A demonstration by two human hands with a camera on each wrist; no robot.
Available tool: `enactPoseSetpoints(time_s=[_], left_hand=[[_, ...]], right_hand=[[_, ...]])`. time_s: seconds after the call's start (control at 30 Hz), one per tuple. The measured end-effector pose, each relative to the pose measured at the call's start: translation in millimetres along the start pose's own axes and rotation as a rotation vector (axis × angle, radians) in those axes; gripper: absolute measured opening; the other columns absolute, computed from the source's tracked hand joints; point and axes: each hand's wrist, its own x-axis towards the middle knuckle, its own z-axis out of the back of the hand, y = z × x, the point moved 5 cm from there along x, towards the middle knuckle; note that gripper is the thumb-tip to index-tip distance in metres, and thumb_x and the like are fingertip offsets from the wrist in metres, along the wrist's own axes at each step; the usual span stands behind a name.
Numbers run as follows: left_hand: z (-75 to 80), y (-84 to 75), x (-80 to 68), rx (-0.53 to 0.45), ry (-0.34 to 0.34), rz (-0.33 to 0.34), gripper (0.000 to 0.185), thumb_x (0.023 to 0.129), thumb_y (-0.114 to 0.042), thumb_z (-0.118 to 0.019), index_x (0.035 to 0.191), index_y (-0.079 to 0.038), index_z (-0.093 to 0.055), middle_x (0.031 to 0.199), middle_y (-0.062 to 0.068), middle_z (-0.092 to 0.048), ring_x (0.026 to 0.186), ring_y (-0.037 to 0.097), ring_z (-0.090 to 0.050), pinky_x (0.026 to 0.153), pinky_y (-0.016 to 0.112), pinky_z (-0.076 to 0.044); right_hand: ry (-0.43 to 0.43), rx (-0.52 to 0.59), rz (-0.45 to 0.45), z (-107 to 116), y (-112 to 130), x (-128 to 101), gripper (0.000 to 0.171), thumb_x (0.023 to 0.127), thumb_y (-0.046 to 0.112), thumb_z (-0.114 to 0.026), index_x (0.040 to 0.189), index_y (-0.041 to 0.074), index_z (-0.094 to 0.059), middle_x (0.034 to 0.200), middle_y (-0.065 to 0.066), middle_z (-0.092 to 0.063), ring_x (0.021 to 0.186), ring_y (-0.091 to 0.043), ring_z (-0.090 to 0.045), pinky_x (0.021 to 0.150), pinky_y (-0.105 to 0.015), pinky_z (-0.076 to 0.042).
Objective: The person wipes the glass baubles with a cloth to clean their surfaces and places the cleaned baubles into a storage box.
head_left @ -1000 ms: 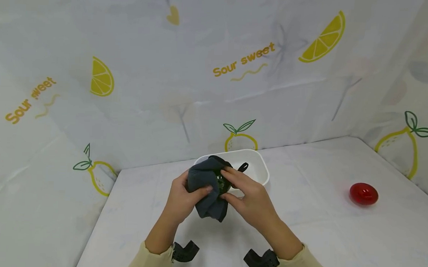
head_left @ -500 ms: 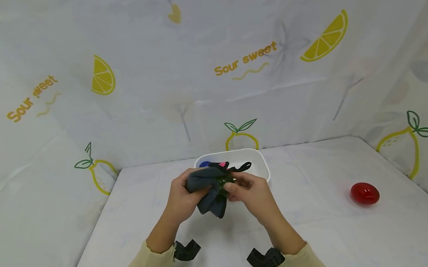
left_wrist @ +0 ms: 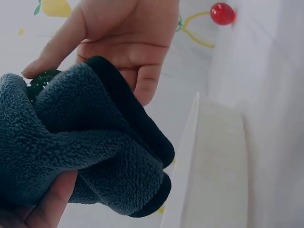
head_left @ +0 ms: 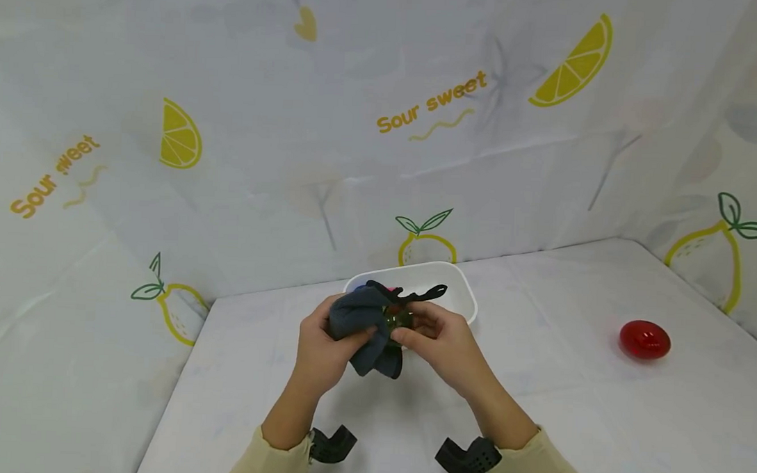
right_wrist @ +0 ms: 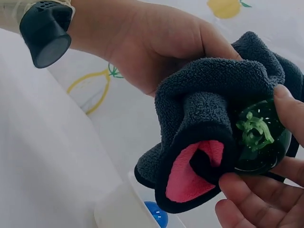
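My left hand (head_left: 325,342) grips a bunched dark grey fleece cloth (head_left: 363,326) with a pink inner side (right_wrist: 190,178), pressed against a dark green glossy ball (right_wrist: 259,140) with a green sprig on it. My right hand (head_left: 440,339) holds that ball (head_left: 397,319) between fingertips and thumb, just in front of a white tub (head_left: 460,295). In the left wrist view the cloth (left_wrist: 80,142) fills the lower left, with the right hand (left_wrist: 123,42) behind it and the green ball (left_wrist: 42,80) peeking out. A thin black strap (head_left: 429,292) sticks out toward the tub.
A red glossy egg-shaped object (head_left: 645,340) lies on the white table at the right. A blue ball (right_wrist: 156,213) sits inside the tub (right_wrist: 121,209). Lemon-print sheeting walls stand behind and at both sides.
The right hand's fingers shifted around the green ball while the left hand kept rubbing the cloth on it; the bundle rose slightly toward the tub.
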Motion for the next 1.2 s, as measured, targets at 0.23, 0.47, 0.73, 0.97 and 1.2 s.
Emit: enactPoseSetpoints(time_s=[0.23,0.47,0.73,0.97,1.2], left_hand=[[2.0,-3.2,2.0,0.001,-0.021,-0.029,0.044,0.077,0.002,-0.080,0.116,-0.009,-0.065,0.110,0.008,-0.069,0.103,0.019,-0.065,0.086,0.037,-0.054],[0.5,1.6,3.4,0.000,0.003,0.040,0.045,0.079,-0.002,-0.079,0.120,-0.011,-0.064,0.113,0.007,-0.068,0.104,0.021,-0.063,0.087,0.037,-0.054],[-7.1,8.7,2.0,-0.001,0.163,0.174,0.052,0.084,-0.015,-0.077,0.131,-0.016,-0.056,0.121,0.008,-0.064,0.107,0.025,-0.063,0.086,0.038,-0.055],[-11.3,10.7,-0.8,0.002,0.250,0.204,0.055,0.084,-0.019,-0.078,0.132,-0.019,-0.053,0.121,0.007,-0.064,0.107,0.025,-0.062,0.087,0.038,-0.055],[-2.1,9.6,1.1,-0.025,0.188,0.210,0.055,0.082,-0.019,-0.079,0.132,-0.017,-0.055,0.120,0.009,-0.064,0.106,0.025,-0.063,0.086,0.037,-0.055]], right_hand=[[0.012,-0.051,0.051,0.3,0.7,-1.8,0.056,0.078,0.022,-0.084,0.129,0.012,-0.062,0.121,-0.011,-0.065,0.087,-0.018,-0.070,0.074,-0.028,-0.058],[-0.030,-0.122,0.043,0.2,4.2,-6.2,0.061,0.074,0.022,-0.087,0.129,0.023,-0.062,0.128,-0.001,-0.062,0.089,-0.015,-0.070,0.075,-0.028,-0.058],[-0.123,-0.103,0.115,4.0,6.5,-5.2,0.057,0.077,0.014,-0.085,0.128,0.016,-0.062,0.122,-0.006,-0.065,0.091,-0.018,-0.068,0.075,-0.026,-0.058],[-0.158,0.088,0.002,6.1,0.1,-1.3,0.044,0.083,0.015,-0.080,0.123,0.008,-0.061,0.116,-0.015,-0.067,0.084,-0.018,-0.069,0.073,-0.028,-0.059],[0.009,0.234,0.018,3.0,3.8,-1.1,0.042,0.090,0.006,-0.069,0.130,-0.002,-0.058,0.121,-0.022,-0.063,0.091,-0.016,-0.070,0.080,-0.035,-0.059]])
